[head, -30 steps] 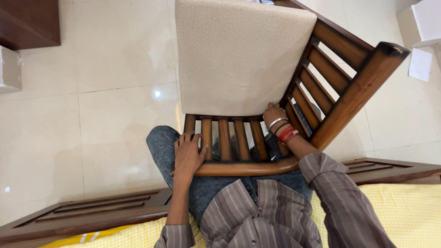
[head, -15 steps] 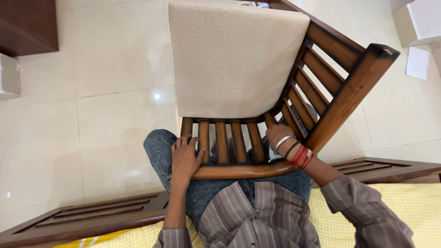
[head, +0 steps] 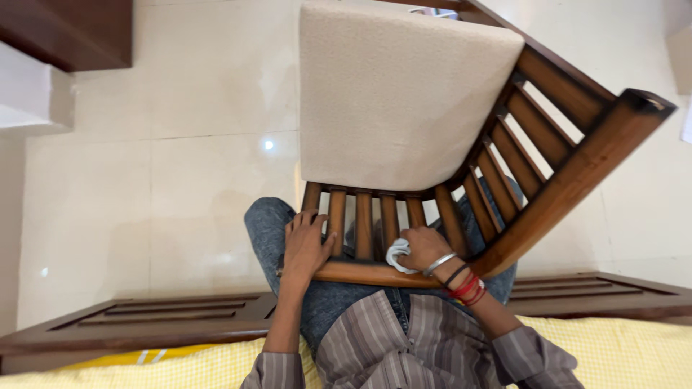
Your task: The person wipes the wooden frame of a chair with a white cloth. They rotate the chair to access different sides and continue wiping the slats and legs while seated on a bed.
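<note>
Cloth (head: 397, 253) stays bunched in your right hand (head: 424, 248), fingers closed on it at the chair (head: 375, 272) rail; your left hand (head: 305, 245) grips the rail. Slats remain unwiped.

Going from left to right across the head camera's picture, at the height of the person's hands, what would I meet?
Pale tiled floor → left hand gripping the wooden chair's curved rail → upright slats → white cloth → right hand holding it → bangles on the wrist → the chair's thick side beam.
</note>
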